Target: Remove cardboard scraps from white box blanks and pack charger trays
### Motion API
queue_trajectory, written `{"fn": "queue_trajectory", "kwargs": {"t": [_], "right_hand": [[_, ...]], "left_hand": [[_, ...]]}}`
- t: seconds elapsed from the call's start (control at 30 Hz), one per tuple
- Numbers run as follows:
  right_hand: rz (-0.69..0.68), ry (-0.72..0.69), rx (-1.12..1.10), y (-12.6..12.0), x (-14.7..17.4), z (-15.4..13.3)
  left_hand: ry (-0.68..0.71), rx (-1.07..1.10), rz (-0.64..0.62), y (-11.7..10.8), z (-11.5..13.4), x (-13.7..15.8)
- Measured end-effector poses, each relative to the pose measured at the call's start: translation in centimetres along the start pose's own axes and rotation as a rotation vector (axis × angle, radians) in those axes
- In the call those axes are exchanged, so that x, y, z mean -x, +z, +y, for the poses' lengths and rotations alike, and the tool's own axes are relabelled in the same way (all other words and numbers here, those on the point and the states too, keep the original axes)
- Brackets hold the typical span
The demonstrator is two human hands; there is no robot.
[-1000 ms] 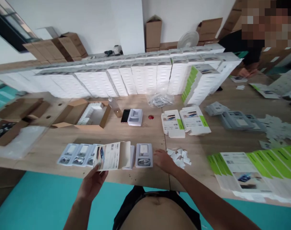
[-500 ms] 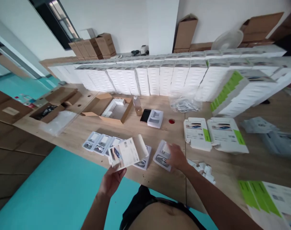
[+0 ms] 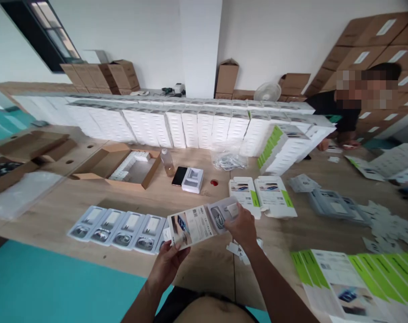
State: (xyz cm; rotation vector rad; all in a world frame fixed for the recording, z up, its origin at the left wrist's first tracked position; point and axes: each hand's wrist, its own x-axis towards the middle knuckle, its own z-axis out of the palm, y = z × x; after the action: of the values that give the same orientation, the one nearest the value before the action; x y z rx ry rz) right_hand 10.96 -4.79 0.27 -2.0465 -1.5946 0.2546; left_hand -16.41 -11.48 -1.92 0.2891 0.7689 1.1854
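Observation:
My left hand (image 3: 170, 265) is closed on the near left end of a printed white carton (image 3: 192, 226), held tilted above the table. My right hand (image 3: 243, 228) grips a clear plastic tray (image 3: 218, 217) holding a coiled cable and a white block. The tray's left end meets the carton's right end; how far inside it sits I cannot tell. Left of the carton, several similar filled trays (image 3: 123, 233) lie in an overlapping row, the last partly hidden by the carton. Small white pieces (image 3: 239, 252) lie under my right wrist.
Flattened cartons (image 3: 274, 195) lie to the right, with green-edged cartons (image 3: 368, 269) nearer me. A bottle (image 3: 167, 162), a phone (image 3: 180, 175) and an open cardboard box (image 3: 123, 168) stand behind. White box stacks (image 3: 190, 128) line the back. Another person (image 3: 345, 103) is at the far right.
My right hand has lifted the tray off the table and brought it to the carton's end. My left hand still holds the carton. The view has turned right, bringing another person into sight.

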Motion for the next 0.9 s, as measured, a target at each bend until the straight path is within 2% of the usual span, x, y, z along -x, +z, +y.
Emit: {"fn": "queue_trajectory", "kwargs": {"t": [0.2,0.3,0.43,0.6,0.67,0.77,0.8,0.9], "right_hand": [[-0.014,-0.104,0.006,-2.2,0.1,-0.7],[0.044,-0.051,0.017,-3.1,-0.4,-1.3],[0.086,0.005,0.067,-3.9,-1.2,-1.9],[0.088,0.031,0.038,-4.0,-1.8,-2.7],[0.014,-0.062,-0.088,-3.7,-1.7,-2.9],[-0.089,-0.208,-0.409,-3.0,-1.2,-3.1],[-0.089,-0.199,-0.509,-2.7,-0.8,-3.3],[-0.14,-0.043,-0.858,-2.2,0.1,-4.5]], "left_hand": [[-0.049,0.042,-0.041,0.8,0.1,-1.5],[-0.085,0.006,-0.083,1.0,0.4,-1.8],[-0.1,-0.03,-0.074,1.5,0.4,-2.3],[-0.075,0.039,-0.084,2.7,-0.4,-2.5],[-0.048,0.088,-0.081,3.0,-0.8,-2.6],[-0.002,0.171,-0.046,3.4,-1.3,-2.8],[0.015,0.195,-0.041,3.5,-1.4,-2.8],[0.06,0.226,-0.081,4.0,-2.0,-2.7]]}}
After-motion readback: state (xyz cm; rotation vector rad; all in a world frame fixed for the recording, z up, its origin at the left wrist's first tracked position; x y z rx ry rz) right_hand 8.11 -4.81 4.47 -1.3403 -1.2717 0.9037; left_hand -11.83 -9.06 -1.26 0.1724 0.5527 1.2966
